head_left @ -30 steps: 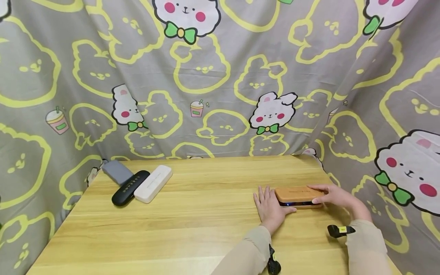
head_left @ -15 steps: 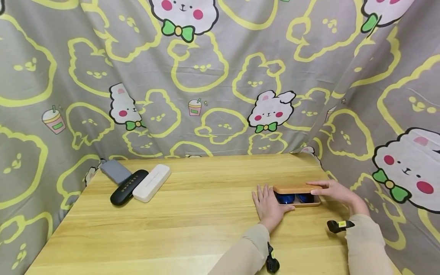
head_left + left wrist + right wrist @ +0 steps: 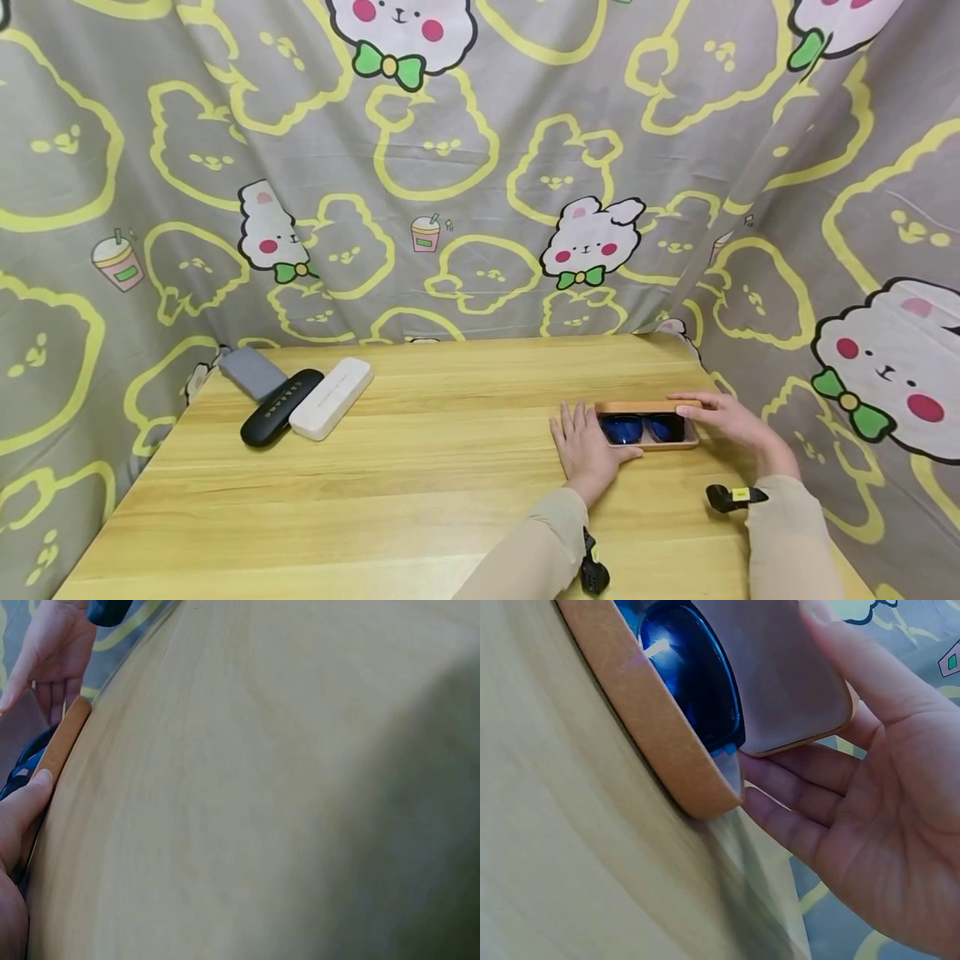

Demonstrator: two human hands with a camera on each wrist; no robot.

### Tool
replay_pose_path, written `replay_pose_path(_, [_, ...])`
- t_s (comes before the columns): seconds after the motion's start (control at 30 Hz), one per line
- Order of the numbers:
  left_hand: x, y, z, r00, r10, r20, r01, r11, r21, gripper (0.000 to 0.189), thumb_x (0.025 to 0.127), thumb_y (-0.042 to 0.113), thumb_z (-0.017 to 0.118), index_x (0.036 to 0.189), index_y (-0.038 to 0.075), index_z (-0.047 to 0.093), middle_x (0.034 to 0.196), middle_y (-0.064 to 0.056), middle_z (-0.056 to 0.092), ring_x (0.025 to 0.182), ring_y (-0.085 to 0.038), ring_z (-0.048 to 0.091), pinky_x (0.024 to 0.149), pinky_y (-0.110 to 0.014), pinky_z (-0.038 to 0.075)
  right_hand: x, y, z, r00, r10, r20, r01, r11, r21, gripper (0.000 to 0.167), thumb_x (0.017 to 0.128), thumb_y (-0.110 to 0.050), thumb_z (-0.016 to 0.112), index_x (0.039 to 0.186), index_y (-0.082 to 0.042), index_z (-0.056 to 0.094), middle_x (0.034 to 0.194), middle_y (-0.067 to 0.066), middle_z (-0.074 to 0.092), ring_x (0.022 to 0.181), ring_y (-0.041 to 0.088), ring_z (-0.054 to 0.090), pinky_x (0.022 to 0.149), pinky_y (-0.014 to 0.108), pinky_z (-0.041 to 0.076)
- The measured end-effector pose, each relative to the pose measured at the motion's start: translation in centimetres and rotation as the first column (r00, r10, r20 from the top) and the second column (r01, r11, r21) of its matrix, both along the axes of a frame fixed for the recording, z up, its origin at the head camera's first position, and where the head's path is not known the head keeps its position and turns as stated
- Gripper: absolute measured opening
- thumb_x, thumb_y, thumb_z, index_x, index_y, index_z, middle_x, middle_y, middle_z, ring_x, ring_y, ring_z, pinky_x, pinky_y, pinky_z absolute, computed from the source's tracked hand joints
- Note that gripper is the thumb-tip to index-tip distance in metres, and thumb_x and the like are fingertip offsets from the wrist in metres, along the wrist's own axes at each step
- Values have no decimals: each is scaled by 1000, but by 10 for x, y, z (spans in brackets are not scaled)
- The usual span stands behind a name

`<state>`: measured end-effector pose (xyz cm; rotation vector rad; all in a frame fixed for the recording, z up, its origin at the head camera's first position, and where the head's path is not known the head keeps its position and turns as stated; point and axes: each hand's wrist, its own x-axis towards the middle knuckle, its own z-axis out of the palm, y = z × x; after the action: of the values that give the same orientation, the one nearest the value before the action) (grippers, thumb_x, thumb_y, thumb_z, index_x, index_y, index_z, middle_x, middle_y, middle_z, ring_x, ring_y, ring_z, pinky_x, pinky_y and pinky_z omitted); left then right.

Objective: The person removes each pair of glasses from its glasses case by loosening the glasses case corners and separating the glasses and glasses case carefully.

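Note:
An orange-brown glasses case (image 3: pixel 656 447) lies on the table at the right, its lid (image 3: pixel 637 407) tilted up and back. Inside sit sunglasses (image 3: pixel 624 430) with dark blue lenses, their far edge near the raised lid. My left hand (image 3: pixel 587 450) braces the case's left end with straight, spread fingers; its thumb (image 3: pixel 26 806) presses the front wall. At the right end, my right hand (image 3: pixel 727 419) pinches the lid, thumb on the pale inner face and fingers behind, as the right wrist view shows. The lower fingers reach the corner of the base (image 3: pixel 705 787).
At the table's far left lie a grey pouch-like case (image 3: pixel 253 373), a black glasses case (image 3: pixel 281 408) and a white glasses case (image 3: pixel 332 400), close together. A patterned curtain (image 3: pixel 465 275) hangs behind the wooden table (image 3: pixel 337 508) and along its sides.
My right hand has lifted the lid from nearly closed to raised, so the sunglasses now show. My left hand has stayed at the case's left end.

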<state>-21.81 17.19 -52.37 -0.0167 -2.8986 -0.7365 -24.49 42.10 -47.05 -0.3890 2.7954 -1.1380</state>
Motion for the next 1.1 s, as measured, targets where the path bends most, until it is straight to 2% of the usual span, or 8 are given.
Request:
replay_pose_path(0.23, [-2, 0, 2, 1000, 1, 11, -1, 1000, -9, 107, 55, 83, 68, 141, 22, 50, 153, 3, 43, 150, -25, 23, 122, -50, 17, 4, -7, -5, 995, -80, -54, 78, 996, -48, 42, 100, -29, 55, 131, -2, 58, 132, 21, 57, 102, -22, 40, 83, 8, 40])
replay_pose_path(0.37, [-1, 0, 2, 1000, 2, 2, -2, 1000, -18, 107, 56, 83, 68, 141, 22, 49, 152, 3, 43, 150, -25, 24, 122, -50, 17, 4, -12, -4, 990, -132, -51, 128, 988, -83, 44, 100, -31, 54, 130, 2, 55, 120, 4, 59, 98, -20, 41, 81, 10, 39])
replay_pose_path(0.53, [1, 1, 1, 1000, 2, -8, -2, 1000, -8, 106, 55, 82, 69, 141, 22, 50, 152, 2, 44, 150, -25, 24, 122, -51, 17, 4, -16, -5, 990, -129, -55, 121, 984, -132, 38, 101, -26, 52, 127, 2, 53, 103, -16, 54, 89, -7, 50, 76, 13, 44])
replay_pose_path(0.7, [4, 1, 1, 1000, 3, -10, -3, 1000, -8, 106, 55, 83, 68, 140, 22, 51, 152, 2, 45, 150, -25, 24, 122, -51, 18, 4, -19, -5, 986, -146, -83, 135, 982, -130, 41, 101, -31, 52, 128, -1, 55, 109, -25, 49, 96, -12, 45, 80, 12, 39])
replay_pose_path(0.8, [4, 1, 0, 1000, 8, -12, -8, 1000, -5, 107, 55, 83, 68, 141, 21, 51, 152, 2, 44, 150, -25, 24, 122, -51, 18, 5, -23, -3, 985, -159, -66, 150, 980, -127, 48, 101, -36, 52, 136, -4, 52, 124, -11, 54, 105, -7, 46, 84, 11, 39])
replay_pose_path(0.97, [2, 0, -1, 1000, 11, -15, -11, 1000, 4, 108, 55, 83, 68, 141, 21, 50, 152, 1, 45, 150, -25, 24, 122, -51, 17, 5, -28, 1, 984, -136, -112, 137, 990, 7, 54, 102, -38, 47, 147, -9, 43, 146, 25, 45, 125, 33, 50, 95, 38, 45])
replay_pose_path(1.0, [2, 0, -1, 1000, 11, -16, -11, 1000, 3, 108, 56, 83, 68, 141, 20, 50, 152, 1, 45, 150, -25, 24, 122, -51, 17, 4, -28, 1, 982, -132, -134, 138, 990, 38, 54, 102, -37, 47, 148, -9, 42, 146, 26, 45, 127, 42, 47, 95, 45, 45])
replay_pose_path(1.1, [2, -1, -1, 1000, 15, -24, -15, 1000, -5, 109, 55, 83, 68, 142, 20, 50, 151, 1, 46, 150, -25, 25, 122, -51, 19, 3, -31, 2, 979, -131, -157, 143, 988, 64, 55, 102, -38, 47, 148, -7, 41, 146, 27, 44, 127, 44, 47, 96, 49, 43])
